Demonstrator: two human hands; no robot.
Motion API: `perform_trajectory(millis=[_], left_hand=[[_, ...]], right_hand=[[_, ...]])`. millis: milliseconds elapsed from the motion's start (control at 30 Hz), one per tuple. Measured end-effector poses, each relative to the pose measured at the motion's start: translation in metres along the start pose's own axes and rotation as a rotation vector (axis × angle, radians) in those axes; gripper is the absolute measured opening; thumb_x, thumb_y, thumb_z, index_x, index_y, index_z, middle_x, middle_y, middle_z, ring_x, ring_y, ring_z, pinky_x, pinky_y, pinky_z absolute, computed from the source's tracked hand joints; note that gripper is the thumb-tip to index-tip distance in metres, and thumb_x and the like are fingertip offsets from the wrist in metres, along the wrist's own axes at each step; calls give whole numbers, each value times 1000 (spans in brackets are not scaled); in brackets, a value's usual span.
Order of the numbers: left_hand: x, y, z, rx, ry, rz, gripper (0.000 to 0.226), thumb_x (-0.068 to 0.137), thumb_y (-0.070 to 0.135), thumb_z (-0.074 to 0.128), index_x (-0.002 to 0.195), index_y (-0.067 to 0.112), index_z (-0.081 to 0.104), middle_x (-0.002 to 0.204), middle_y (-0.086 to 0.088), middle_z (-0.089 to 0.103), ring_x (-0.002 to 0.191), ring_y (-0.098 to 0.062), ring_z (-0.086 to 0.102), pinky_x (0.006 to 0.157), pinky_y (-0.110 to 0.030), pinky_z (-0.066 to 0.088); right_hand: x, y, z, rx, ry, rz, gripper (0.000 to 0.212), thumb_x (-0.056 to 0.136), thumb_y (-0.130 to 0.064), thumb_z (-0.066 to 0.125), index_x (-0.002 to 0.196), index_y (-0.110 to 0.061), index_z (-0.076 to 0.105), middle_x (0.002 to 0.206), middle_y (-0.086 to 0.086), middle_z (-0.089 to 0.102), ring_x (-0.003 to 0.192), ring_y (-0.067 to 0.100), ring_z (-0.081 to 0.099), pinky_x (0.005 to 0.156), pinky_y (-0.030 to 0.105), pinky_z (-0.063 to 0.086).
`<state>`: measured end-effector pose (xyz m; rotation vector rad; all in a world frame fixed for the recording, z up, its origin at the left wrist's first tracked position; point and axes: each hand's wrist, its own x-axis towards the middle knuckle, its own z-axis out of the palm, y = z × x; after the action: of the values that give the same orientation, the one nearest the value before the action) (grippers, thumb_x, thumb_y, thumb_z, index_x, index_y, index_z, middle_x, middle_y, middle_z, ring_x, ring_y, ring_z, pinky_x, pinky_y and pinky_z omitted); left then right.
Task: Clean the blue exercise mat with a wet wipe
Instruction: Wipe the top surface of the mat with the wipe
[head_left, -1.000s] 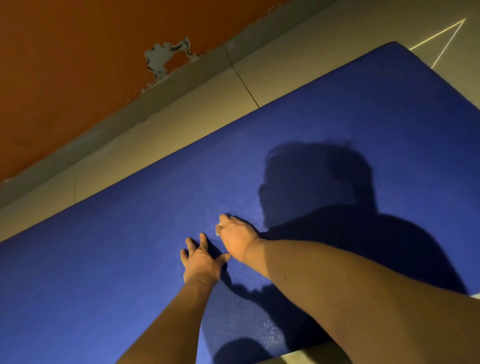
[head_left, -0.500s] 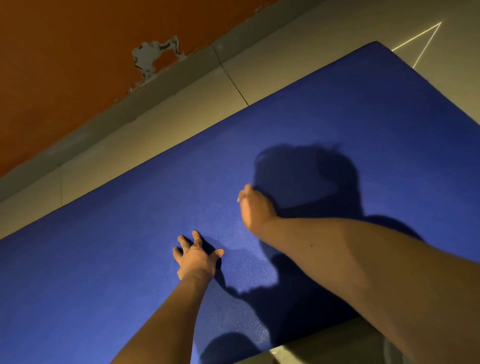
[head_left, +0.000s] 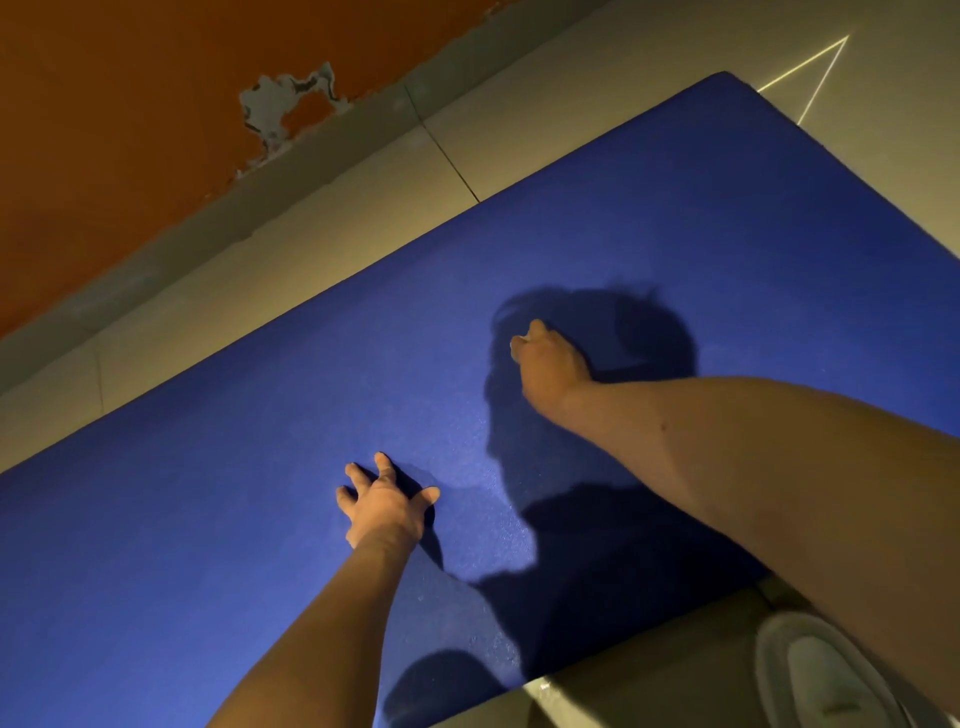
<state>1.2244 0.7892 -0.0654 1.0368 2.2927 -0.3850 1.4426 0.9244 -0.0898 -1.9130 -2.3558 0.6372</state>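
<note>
On my feed the mat (head_left: 260, 519) lies flat on the tiled floor (head_left: 311, 249) beside the orange wall (head_left: 130, 130). The left hand (head_left: 387, 506) presses on it, grip wide, fingers spread. The right hand (head_left: 550, 364) sits further up the mat, grip curled tight on the wipe (head_left: 520, 340), only a pale sliver showing.

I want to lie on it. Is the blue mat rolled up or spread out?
Spread out. The mat lies flat on the floor, far corner uncurled, and the left hand rests on it.
</note>
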Motion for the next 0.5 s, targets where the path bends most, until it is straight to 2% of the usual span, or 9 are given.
perform_trajectory(millis=[133,300,367,433,500], left_hand=[[-2,1,-1,19,-2,-9,98,90,60,61,159,32,-1,165,-3,-15,151,-36,-8,107,-62,35],[0,0,-1,11,5,6,99,89,60,63,160,32,0,165,-3,-16,151,-36,-9,110,-61,33],[0,-1,-1,1,4,6,99,89,60,63,160,32,0,165,-2,-17,151,-36,-10,112,-61,32],[1,-1,-1,-6,6,5,99,89,60,63,160,32,0,165,-2,-17,151,-36,-10,112,-61,32],[2,-2,0,-5,9,5,98,89,59,63,159,33,0,165,-2,-16,151,-36,-9,111,-61,33]], right_hand=[[-20,-29,18,78,-15,-16,33,93,4,49,124,-2,54,137,18,41,114,35,53,90,40,42],[-74,-87,55,3,-113,-353,33,98,-4,48,130,-3,53,133,16,48,119,33,52,94,40,44],[-84,-92,54,-66,-123,-475,34,99,-7,48,132,-4,52,133,11,48,124,28,46,99,34,41],[-79,-83,43,-65,-157,-521,34,97,-2,48,130,-3,53,134,13,46,124,29,48,95,32,40],[-62,-67,28,-19,-156,-449,29,95,1,48,122,-2,58,130,17,47,114,36,56,85,39,42]])
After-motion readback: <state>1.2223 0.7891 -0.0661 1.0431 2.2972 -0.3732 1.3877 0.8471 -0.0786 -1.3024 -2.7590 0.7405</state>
